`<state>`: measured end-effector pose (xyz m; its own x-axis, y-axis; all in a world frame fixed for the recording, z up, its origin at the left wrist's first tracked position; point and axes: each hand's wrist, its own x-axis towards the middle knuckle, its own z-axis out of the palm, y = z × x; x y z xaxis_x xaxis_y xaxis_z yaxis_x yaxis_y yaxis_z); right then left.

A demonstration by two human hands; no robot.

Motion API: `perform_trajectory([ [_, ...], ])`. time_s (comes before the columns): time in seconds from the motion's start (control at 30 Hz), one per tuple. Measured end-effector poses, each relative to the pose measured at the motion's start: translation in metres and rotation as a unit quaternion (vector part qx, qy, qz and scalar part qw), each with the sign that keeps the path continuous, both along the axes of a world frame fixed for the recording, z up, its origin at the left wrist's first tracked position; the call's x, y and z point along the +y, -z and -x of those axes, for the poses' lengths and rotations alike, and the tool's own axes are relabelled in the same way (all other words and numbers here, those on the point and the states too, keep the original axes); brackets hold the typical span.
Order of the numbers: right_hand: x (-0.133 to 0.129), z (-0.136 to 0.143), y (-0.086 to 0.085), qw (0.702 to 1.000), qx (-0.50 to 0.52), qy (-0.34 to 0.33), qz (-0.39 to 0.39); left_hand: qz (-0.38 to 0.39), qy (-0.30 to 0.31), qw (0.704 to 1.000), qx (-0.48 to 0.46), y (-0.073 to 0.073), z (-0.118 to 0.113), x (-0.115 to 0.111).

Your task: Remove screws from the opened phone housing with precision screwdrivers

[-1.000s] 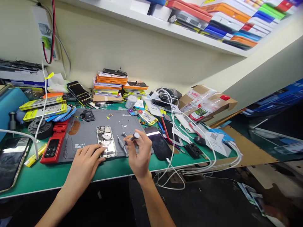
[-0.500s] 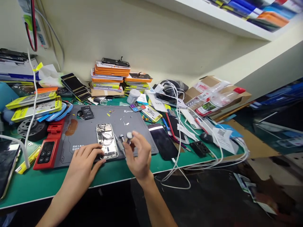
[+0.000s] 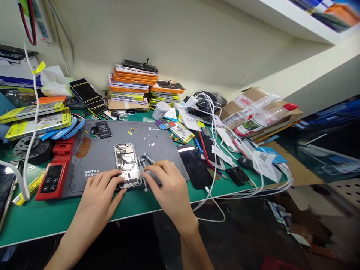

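Note:
An opened phone (image 3: 129,173) lies on the grey work mat (image 3: 104,153), its inner parts bare. My left hand (image 3: 99,195) grips its lower left corner between thumb and fingers. My right hand (image 3: 171,187) is just right of the phone, over the mat, thumb and forefinger apart at the screwdrivers. One screwdriver (image 3: 142,163) lies beside the phone, its middle partly covered by my fingertips. Another screwdriver (image 3: 148,159) lies slanted behind it, its far part hidden by the hand.
A black battery (image 3: 103,129) and tiny loose parts lie on the mat. To the right are a dark phone (image 3: 195,167) on a white cable and a tangle of cords. A red device (image 3: 53,176) borders the mat's left side. Stacked boxes (image 3: 132,84) stand by the wall.
My right hand has lowered to the mat; the screwdriver it held upright now lies among the others, out of the pinch. My left hand stays on the phone. The view has shifted slightly.

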<state>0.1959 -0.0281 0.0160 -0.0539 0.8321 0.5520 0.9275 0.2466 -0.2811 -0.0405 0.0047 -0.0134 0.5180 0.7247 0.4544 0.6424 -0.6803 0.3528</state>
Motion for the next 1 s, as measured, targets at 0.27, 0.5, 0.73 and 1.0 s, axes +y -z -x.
perform_trajectory([
  [0.27,-0.040,0.010,0.015,0.995,-0.083,-0.041,0.028,-0.013,0.006,1.000,0.007,-0.001,0.000,-0.006],
  [0.5,-0.020,-0.002,0.001,0.994,0.090,0.009,-0.064,-0.022,-0.004,1.000,0.014,0.001,-0.001,-0.011],
  [0.73,0.030,0.009,0.004,0.989,0.119,0.017,-0.082,-0.032,-0.017,0.998,0.043,-0.003,-0.003,-0.018],
  [1.0,0.026,0.023,0.023,0.950,0.256,-0.031,-0.178,-0.027,-0.017,0.999,0.043,-0.010,-0.002,-0.023],
])
